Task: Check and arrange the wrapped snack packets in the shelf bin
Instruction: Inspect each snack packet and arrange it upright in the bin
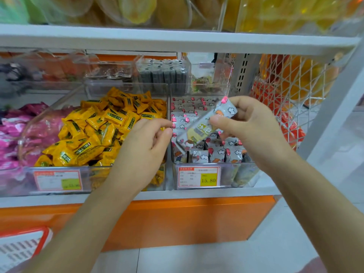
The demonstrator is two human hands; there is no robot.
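White shelf unit [177,41] fills the view, with an orange panel [197,219] under the lower board. On this board stand clear bins side by side. One bin [94,174] is full of yellow packets [94,131], and pink packets [19,131] lie further left. Just beside it on the right is the shelf bin [246,174], where grey-white wrapped snack packets [216,154] stand in rows; a price label [199,177] reading 15.80 is on its front wall.

Both hands are above this bin, a little apart. The right hand [252,123] pinches one snack packet [201,131] between thumb and fingers and holds it tilted over the rows, upper end to the right. The left hand [145,146] has curled fingers just beside the packet's lower end; I cannot tell if they touch it.
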